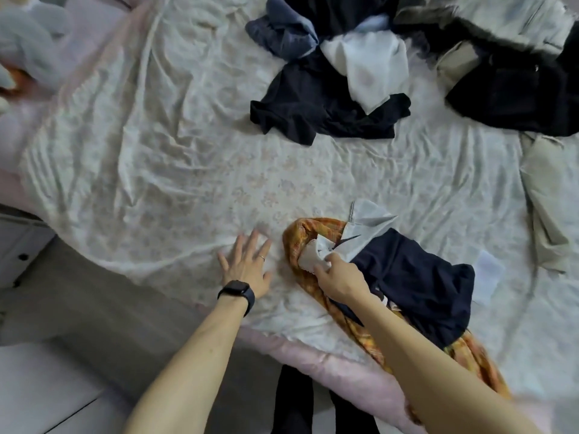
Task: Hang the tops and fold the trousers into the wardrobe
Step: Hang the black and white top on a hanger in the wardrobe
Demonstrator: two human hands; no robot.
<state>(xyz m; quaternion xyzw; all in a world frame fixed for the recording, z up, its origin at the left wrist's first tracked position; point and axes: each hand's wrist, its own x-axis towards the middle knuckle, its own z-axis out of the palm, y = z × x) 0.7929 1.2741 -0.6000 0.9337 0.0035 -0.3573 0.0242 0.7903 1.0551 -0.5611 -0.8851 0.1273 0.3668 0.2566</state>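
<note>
Bedsheet (175,158) bears bunched orange plaid garment (300,233); right hand (340,277) pinches white cloth (310,260).

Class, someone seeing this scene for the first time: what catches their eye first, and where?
Near the bed's front edge, the right hand pinches pale cloth in a bundle of orange patterned garment and dark navy garment. Beside it, the left hand lies flat on the wrinkled white floral bed sheet. A heap of black, blue and white clothes sits farther back.
</note>
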